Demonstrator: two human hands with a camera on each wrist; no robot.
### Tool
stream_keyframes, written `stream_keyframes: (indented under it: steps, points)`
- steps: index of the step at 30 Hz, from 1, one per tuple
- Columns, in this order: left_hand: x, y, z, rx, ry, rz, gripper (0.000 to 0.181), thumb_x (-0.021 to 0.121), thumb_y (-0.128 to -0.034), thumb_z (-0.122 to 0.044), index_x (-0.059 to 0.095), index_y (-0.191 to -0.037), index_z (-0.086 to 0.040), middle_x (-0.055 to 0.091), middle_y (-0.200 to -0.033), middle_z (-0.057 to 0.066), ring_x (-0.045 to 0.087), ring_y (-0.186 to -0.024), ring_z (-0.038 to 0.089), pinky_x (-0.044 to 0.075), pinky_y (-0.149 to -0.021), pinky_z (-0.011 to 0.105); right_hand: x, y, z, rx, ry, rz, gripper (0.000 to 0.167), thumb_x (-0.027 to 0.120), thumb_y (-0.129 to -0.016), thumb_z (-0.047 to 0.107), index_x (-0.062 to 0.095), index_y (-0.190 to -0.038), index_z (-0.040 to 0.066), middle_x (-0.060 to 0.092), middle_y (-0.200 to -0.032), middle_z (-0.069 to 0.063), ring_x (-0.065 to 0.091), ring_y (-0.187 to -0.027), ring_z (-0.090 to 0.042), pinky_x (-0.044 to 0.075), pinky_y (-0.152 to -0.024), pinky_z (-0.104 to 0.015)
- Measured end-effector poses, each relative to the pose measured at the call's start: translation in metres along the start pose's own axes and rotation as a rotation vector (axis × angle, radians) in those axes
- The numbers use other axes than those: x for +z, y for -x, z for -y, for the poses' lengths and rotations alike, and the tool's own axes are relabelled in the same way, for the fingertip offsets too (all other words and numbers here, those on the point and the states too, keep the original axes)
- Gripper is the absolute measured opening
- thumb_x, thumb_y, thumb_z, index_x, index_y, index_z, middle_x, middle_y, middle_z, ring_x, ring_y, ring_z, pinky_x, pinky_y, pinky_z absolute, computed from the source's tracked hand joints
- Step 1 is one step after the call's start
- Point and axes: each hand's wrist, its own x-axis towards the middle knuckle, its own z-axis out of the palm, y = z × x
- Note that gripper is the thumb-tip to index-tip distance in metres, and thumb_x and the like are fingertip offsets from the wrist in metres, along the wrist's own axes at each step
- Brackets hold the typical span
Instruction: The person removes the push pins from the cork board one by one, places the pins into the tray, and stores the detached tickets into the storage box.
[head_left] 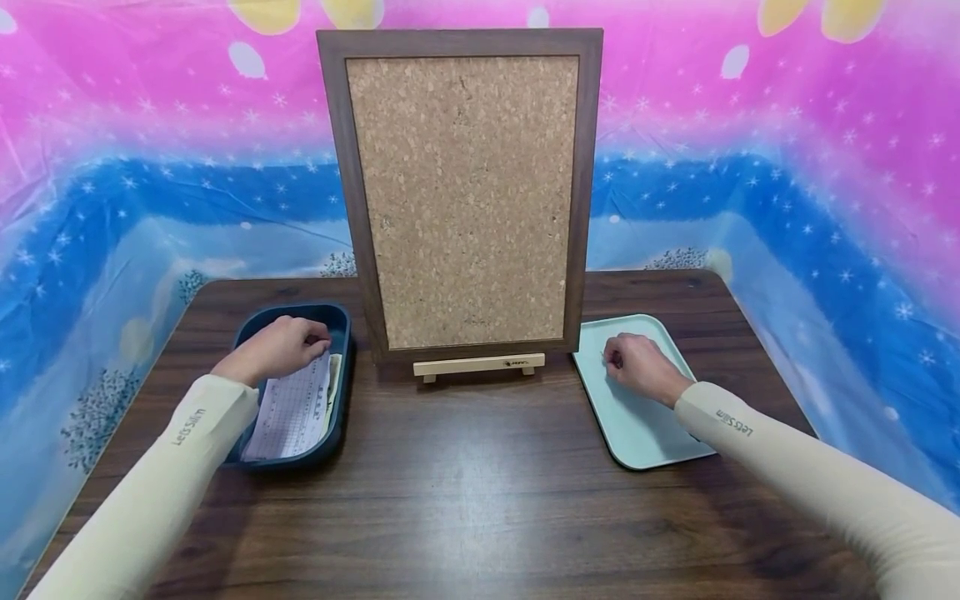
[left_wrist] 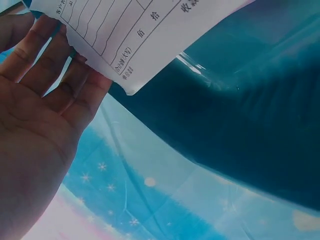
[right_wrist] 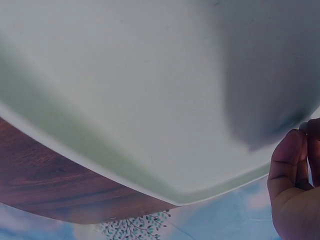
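My left hand [head_left: 281, 346] is over the dark blue tray [head_left: 347, 400] and pinches the top end of a printed receipt slip [head_left: 288, 417]. In the left wrist view the fingers [left_wrist: 55, 75] lie behind the slip's edge, with the thumb partly out of frame. Under the slip, yellowish paper [head_left: 333, 383] shows along the tray's right side. Above the pale green tray [head_left: 637, 433], my right hand [head_left: 641, 367] has thumb and fingertips together. A small clear thing [right_wrist: 304, 126] pokes out between them, too small to identify.
A cork board [head_left: 468, 200] in a brown frame stands upright between the trays, on a light wooden easel [head_left: 480, 365]. Everything rests on a dark wooden table [head_left: 465, 500]. Patterned pink and blue cloth [head_left: 150, 150] hangs around the back and sides.
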Motion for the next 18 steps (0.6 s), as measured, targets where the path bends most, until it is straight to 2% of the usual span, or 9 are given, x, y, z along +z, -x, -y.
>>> stream_keyframes:
  steps: [6, 11, 18]
  points:
    - [-0.0009, -0.0008, -0.0009, 0.006, 0.001, -0.009, 0.028, 0.052, -0.0970, -0.014, 0.063, -0.117, 0.002, 0.064, -0.104, 0.015, 0.062, -0.088, 0.025, 0.050, -0.075, 0.046, 0.0005, 0.0018, 0.0004, 0.012, -0.007, 0.006, 0.011, 0.065, -0.078, -0.002, 0.064, -0.076, 0.009, 0.057, -0.073, 0.001, 0.054, -0.066, -0.012, 0.045, -0.060, -0.031]
    - [0.0007, 0.0006, -0.0009, -0.002, 0.012, -0.005, 0.028, 0.052, -0.0971, -0.014, 0.062, -0.118, 0.003, 0.065, -0.104, 0.015, 0.062, -0.088, 0.025, 0.050, -0.075, 0.046, 0.0000, 0.0029, 0.0017, -0.013, 0.009, 0.009, 0.009, 0.065, -0.079, 0.000, 0.066, -0.078, 0.009, 0.055, -0.076, 0.001, 0.052, -0.068, -0.012, 0.044, -0.060, -0.032]
    - [-0.0003, 0.0038, -0.0046, -0.019, 0.005, -0.046, 0.027, 0.053, -0.0962, -0.012, 0.062, -0.117, 0.003, 0.064, -0.106, 0.018, 0.061, -0.084, 0.024, 0.050, -0.075, 0.046, -0.0045, 0.0034, 0.0064, -0.033, 0.014, -0.031, 0.006, 0.067, -0.081, 0.003, 0.067, -0.085, 0.006, 0.057, -0.086, -0.005, 0.056, -0.080, -0.022, 0.047, -0.068, -0.040]
